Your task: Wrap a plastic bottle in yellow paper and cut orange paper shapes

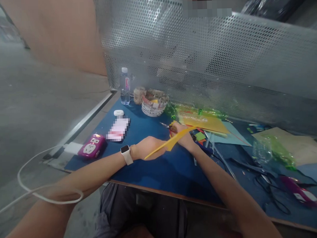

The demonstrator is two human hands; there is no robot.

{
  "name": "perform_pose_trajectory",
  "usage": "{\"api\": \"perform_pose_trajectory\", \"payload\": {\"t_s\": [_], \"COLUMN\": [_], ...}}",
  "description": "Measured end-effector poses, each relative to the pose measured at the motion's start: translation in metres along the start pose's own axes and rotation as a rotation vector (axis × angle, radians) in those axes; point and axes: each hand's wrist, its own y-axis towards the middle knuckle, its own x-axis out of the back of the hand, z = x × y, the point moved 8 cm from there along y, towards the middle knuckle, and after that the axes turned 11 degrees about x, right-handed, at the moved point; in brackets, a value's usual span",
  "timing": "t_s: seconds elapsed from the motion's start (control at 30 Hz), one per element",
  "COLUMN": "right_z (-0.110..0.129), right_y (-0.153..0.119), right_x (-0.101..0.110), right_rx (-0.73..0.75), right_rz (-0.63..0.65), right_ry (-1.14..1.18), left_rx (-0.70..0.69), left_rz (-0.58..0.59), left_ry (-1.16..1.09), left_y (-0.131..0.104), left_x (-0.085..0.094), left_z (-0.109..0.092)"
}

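Note:
My left hand point(150, 147), with a white watch on its wrist, is closed on a strip of yellow paper point(175, 140). The paper slants up to the right, across the front of my right hand point(184, 134). That hand is wrapped around scissors point(165, 125) whose metal blades point left. Reddish handles show at its fingers, and some yellow paper lies against them. The paper partly hides both hands' fingers. Under them is the blue tabletop point(160, 172).
Behind stand a water bottle point(125, 87), a jar point(139, 95) and a woven basket point(154, 107). A phone point(119, 129) and a purple power bank point(93, 146) with a cable lie left. Coloured sheets point(235, 133), plastic bottle pieces point(262, 150) and a glue gun point(251, 166) lie right. A perforated metal panel point(177, 62) borders the back.

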Motion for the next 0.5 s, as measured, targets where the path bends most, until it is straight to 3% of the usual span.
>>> {"api": "perform_pose_trajectory", "payload": {"t_s": [0.1,0.23,0.4,0.5], "right_z": [-0.004,-0.008,-0.014,-0.009], "right_y": [0.019,0.063,0.124,0.151], "right_x": [0.014,0.050,0.098,0.101], "right_rx": [-0.003,-0.015,-0.002,0.066], "right_rz": [-0.091,-0.255,-0.606,-0.689], "right_ry": [0.054,0.127,0.330,0.389], "left_rx": [-0.061,-0.081,-0.115,-0.152], "left_rz": [0.072,0.098,0.111,0.108], "left_ry": [0.022,-0.026,0.009,0.040], "left_y": [-0.001,-0.001,-0.003,-0.003], "left_x": [-0.005,-0.006,-0.011,-0.012], "left_z": [-0.009,-0.018,-0.023,-0.025]}}
